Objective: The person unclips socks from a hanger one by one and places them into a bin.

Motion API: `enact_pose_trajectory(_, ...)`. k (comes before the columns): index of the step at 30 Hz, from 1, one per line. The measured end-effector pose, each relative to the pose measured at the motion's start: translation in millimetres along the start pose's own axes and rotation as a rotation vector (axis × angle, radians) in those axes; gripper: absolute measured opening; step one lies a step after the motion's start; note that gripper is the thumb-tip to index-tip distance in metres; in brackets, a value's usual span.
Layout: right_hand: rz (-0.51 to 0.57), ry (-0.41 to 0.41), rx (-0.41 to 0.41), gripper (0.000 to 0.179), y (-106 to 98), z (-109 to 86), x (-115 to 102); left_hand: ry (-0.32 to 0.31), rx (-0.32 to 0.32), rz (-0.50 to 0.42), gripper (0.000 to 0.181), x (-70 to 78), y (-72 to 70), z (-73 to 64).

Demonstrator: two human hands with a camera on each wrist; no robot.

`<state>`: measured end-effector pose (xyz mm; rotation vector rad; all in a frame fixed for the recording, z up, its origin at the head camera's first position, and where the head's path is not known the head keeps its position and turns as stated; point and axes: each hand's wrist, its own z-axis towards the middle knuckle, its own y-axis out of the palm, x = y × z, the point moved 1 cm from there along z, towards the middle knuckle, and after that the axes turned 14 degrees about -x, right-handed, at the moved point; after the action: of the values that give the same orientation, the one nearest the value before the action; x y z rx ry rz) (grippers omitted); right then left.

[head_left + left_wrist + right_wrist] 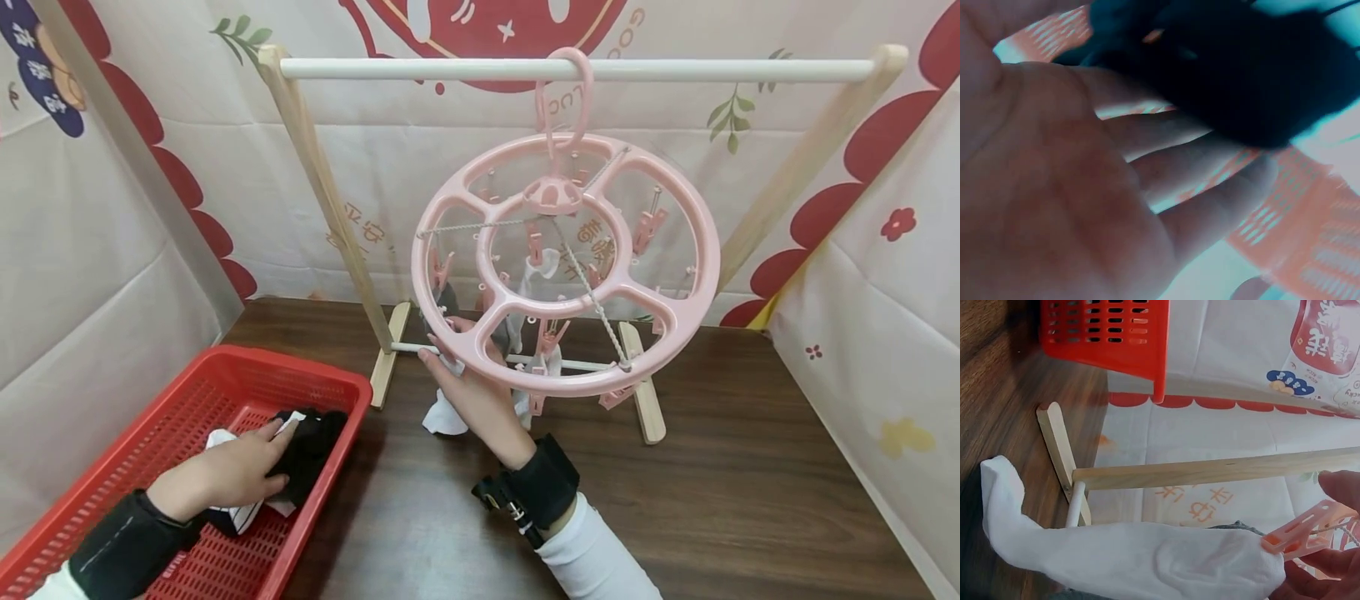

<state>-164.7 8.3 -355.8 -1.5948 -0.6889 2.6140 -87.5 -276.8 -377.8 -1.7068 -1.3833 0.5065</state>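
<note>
In the red basket point(285, 358) my left hand point(232, 471) reaches over a bundle of black fabric point(318, 442) and white pieces. Its fingers are stretched out against the dark cloth in the left wrist view. My right hand point(483, 408) is under the near left of a pink round drying hanger point(693, 317). A white sock point(1147, 556) hangs there from a pink clip point(1300, 531). The right thumb and fingers lie loosely on either side of this clip. Grey and white socks hang behind, partly hidden by the ring.
The hanger's hook point(577, 92) sits over the white bar point(420, 69) of a wooden rack, whose feet point(643, 392) stand on the brown table point(750, 467). Several more pink clips point(648, 229) dangle from the ring. Printed cloth walls point(847, 333) enclose the table.
</note>
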Motion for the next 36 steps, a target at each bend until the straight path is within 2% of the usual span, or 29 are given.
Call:
enact_pose_trajectory(3,-0.037,-0.015,0.009,0.033,0,0.1,-2,0.018,0.084,0.067,0.063,8.7,-15.8,-5.1)
enact_pose_trajectory(7,-0.058,-0.060,-0.043,0.021,0,1.4,-7,0.037,0.187,0.149,0.055,27.6,-34.1,-7.6)
enact_pose_trajectory(13,-0.103,-0.099,-0.103,0.017,-4,-0.1,-17,0.082,0.242,0.206,0.046,62.4,-54.0,-0.5)
enact_pose_trajectory(18,-0.072,-0.118,-0.167,0.016,-6,-5.4,-20,0.139,0.290,0.217,0.043,83.4,-62.2,11.8)
enact_pose_trajectory(23,-0.080,-0.119,-0.220,0.013,-11,-13.1,-24,0.206,0.331,0.128,0.045,95.6,-66.3,29.4)
enact_pose_trajectory(28,-0.016,-0.109,-0.301,0.011,-18,-18.8,-27,0.333,0.298,-0.006,0.047,105.6,-68.6,46.7)
enact_pose_trajectory(32,0.052,-0.107,-0.384,0.013,-24,-20.8,-27,0.394,0.254,-0.063,0.033,112.8,-64.4,58.4)
enact_pose_trajectory(36,0.128,-0.098,-0.462,0.017,-31,-23.4,-24,0.434,0.278,-0.061,0.017,119.7,-58.6,66.9)
